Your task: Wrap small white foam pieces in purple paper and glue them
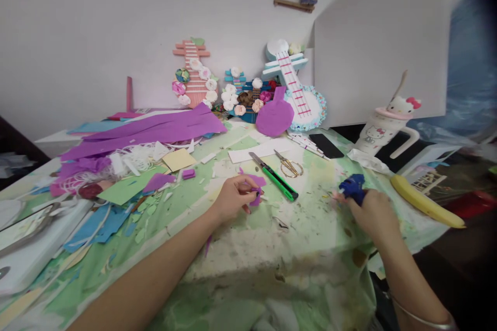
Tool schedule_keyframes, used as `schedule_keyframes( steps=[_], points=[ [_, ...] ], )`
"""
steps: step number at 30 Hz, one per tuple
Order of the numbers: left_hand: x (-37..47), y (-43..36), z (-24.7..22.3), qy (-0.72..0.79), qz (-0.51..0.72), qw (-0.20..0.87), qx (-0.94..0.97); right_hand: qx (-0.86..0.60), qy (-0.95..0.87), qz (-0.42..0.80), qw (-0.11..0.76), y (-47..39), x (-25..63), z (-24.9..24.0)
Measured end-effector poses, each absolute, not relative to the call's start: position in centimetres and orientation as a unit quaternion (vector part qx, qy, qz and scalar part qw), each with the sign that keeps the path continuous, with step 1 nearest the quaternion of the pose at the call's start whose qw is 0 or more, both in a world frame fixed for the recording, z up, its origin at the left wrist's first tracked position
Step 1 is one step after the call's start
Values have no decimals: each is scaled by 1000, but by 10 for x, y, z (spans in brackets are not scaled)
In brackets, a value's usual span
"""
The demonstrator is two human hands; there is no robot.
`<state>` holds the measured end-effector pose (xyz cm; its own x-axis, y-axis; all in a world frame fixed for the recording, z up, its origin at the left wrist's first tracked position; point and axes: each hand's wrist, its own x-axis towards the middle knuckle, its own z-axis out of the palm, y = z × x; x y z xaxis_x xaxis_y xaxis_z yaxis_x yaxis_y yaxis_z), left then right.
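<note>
My left hand [236,195] is closed in a pinch over the middle of the table, with a small dark purple piece [256,192] at its fingertips. Purple paper [258,181] shows just behind these fingers; whether they touch it I cannot tell. On the right, my right hand [376,214] is wrapped round a blue glue gun [352,187], whose nozzle points left. A green box cutter [276,178] lies between the hands, blade toward the back. Beside it are gold-handled scissors [289,165] and a white strip [258,151].
A purple pear-shaped cutout [275,116] leans against decorated toy instruments [298,98] at the back. Purple sheets [151,132] and paper scraps [124,189] cover the left. A black phone [326,146], lidded cup [376,132] and banana [425,200] are right.
</note>
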<state>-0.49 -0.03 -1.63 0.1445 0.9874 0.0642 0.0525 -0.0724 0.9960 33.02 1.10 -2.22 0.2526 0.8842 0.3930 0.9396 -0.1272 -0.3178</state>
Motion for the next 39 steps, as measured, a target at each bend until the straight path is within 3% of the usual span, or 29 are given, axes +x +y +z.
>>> schedule_keyframes(
  steps=[3,7,10,13,15,19,30,39],
  points=[
    [-4,0,-19,461,462,496,572,-743,-627,-78,220,12,328,-16],
    [-4,0,-22,452,459,490,587,-642,-717,-28,270,11,286,11],
    [-4,-2,-20,446,457,487,596,-458,-766,273,360,25,237,24],
    [-4,-3,-16,448,459,479,599,-346,-693,556,302,47,193,21],
    [-5,-3,-15,445,470,478,594,-308,-677,618,254,60,177,15],
    [-5,-2,-17,424,481,486,594,-279,-647,671,230,68,169,4],
    [-3,-6,-10,422,463,509,591,-292,-520,753,279,59,170,-4],
    [-4,-6,-9,436,440,495,609,-286,-491,785,247,55,168,-5]
  ],
)
